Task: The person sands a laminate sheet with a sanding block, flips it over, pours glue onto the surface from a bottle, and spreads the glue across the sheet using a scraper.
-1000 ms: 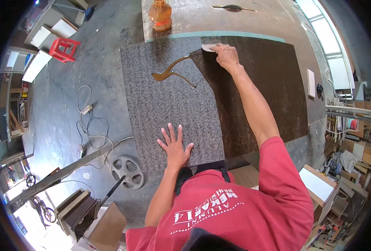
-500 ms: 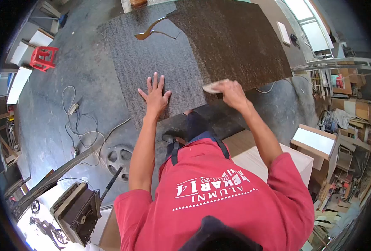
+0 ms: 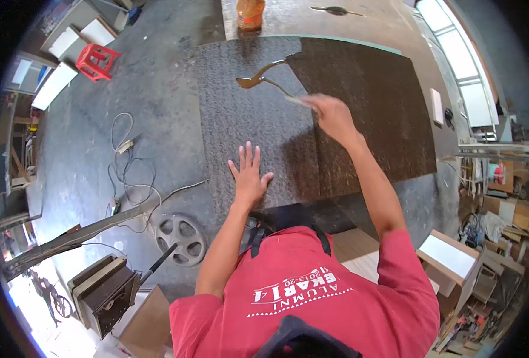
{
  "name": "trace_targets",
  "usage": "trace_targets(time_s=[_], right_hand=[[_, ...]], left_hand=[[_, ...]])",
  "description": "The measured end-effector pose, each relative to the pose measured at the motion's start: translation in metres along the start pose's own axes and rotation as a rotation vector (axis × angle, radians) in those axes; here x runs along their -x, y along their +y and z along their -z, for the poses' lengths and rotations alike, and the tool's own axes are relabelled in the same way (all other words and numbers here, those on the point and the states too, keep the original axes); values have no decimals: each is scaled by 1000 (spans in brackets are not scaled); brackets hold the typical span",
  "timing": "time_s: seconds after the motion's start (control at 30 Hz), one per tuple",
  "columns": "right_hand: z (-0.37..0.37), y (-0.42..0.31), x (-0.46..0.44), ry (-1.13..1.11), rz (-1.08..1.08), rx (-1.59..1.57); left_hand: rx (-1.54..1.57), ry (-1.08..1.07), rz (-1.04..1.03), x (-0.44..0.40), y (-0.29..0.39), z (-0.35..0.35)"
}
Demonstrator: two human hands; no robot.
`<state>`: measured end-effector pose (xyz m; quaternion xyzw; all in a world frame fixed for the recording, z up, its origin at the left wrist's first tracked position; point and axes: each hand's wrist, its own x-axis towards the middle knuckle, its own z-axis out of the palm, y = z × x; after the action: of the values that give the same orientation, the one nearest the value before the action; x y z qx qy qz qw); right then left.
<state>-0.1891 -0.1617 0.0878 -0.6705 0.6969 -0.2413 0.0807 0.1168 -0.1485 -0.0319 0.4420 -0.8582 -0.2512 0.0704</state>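
A large sheet with a mottled surface lies in front of me, grey on the left and dark wet brown on the right. A glossy brown puddle of what looks like glue sits on its grey part, with thin trails running off it. My right hand grips a thin pale spreader, whose edge is at the end of one trail, by the border of the brown area. Fingers spread, my left hand presses flat on the sheet's near left part.
Beyond the sheet, a jar of orange-brown liquid stands on a pale board. A red stool and loose cables are on the floor at left. A small white-topped box stands at right, near piled offcuts.
My right hand has moved the spreader from the sheet's near edge away from me, up to the glue trail. My left hand stays flat on the sheet. The view has shifted, showing the whole jar.
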Motion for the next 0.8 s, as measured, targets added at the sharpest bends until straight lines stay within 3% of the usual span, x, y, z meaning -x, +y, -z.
trace_targets(time_s=[0.1, 0.27, 0.4, 0.47, 0.67, 0.8], right_hand=[[-50, 34, -104, 106, 155, 153], [-108, 68, -181, -9, 244, 289], [-86, 56, -122, -70, 161, 326], [-65, 42, -72, -231, 77, 314], [-39, -26, 107, -228, -56, 347], [-30, -77, 197, -299, -200, 360]], left_hand=[[-8, -49, 20, -5, 3, 5], [17, -66, 28, -1, 5, 8], [35, -42, 4, 0, 3, 6], [69, -57, -10, -3, -1, 9], [205, -163, -139, -4, -26, 6], [158, -180, -114, -5, -23, 7]])
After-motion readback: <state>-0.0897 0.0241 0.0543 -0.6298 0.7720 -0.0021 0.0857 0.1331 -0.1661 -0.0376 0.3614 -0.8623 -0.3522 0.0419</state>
